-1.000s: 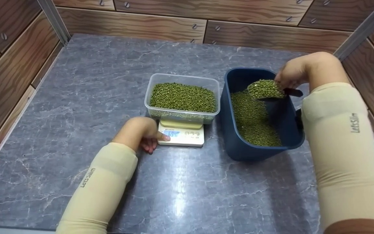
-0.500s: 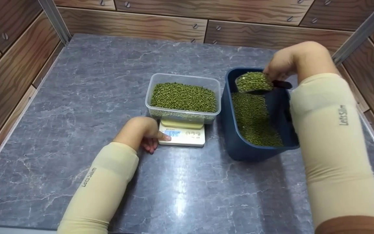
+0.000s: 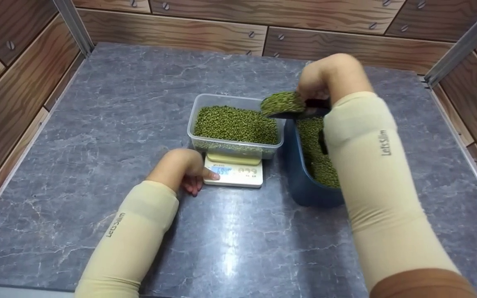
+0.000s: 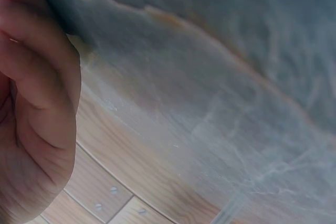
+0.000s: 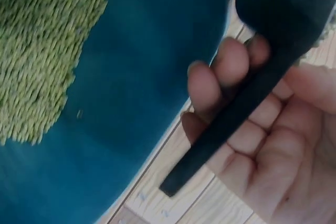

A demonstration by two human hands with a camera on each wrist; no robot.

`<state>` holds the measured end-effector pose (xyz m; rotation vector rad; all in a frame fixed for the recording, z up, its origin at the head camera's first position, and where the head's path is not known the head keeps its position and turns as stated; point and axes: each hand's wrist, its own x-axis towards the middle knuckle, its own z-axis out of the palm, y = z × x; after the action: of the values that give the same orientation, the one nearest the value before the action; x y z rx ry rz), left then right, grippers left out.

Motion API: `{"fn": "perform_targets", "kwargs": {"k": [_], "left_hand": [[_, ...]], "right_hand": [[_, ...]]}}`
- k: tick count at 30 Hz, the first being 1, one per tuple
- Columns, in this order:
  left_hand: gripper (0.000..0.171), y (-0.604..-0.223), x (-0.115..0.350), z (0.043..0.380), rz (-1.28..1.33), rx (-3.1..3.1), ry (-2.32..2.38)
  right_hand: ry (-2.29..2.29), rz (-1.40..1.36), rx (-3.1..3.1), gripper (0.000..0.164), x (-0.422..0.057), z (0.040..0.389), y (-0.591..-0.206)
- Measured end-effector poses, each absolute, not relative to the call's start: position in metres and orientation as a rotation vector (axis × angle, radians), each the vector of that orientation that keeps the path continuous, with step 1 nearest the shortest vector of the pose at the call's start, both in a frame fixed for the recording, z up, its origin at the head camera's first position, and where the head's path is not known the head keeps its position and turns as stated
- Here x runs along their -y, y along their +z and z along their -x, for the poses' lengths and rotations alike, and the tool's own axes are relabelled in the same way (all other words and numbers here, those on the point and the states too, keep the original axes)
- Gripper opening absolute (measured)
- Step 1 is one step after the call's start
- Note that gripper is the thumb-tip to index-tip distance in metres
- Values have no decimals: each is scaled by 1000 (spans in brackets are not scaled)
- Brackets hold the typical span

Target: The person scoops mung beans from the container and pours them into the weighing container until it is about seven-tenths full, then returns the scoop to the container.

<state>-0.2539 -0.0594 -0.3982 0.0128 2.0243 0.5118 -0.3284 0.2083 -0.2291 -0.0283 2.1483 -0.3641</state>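
Note:
In the head view my right hand [image 3: 315, 80] grips the handle of a dark scoop [image 3: 282, 115] heaped with green mung beans [image 3: 280, 102]. The scoop hangs at the right end of a clear plastic container [image 3: 193, 120], which also holds mung beans. That container sits on a white kitchen scale [image 3: 242, 179] with a lit blue display. My left hand [image 3: 182, 163] is at the scale's left front corner, thumb resting on its top and the other fingers loosely bent beside it. The right wrist view shows fingers wrapped around the scoop's black handle [image 5: 231, 116].
A deep blue bin [image 3: 298, 182] with more mung beans stands right of the container, partly hidden by my right forearm. The grey marbled tabletop [image 3: 131, 99] is bounded by wood-patterned walls [image 3: 172, 31] at the back and sides.
My right hand has carried the loaded scoop leftward, from over the blue bin to the right rim of the clear container. The left hand stays by the scale.

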Motion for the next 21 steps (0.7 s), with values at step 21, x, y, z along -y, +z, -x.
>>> {"fn": "perform_targets", "kwargs": {"k": [21], "left_hand": [[51,-400,60,255,-47,-1991,507]], "right_hand": [[317,529,-2510,15,-104,304,-236]]}}
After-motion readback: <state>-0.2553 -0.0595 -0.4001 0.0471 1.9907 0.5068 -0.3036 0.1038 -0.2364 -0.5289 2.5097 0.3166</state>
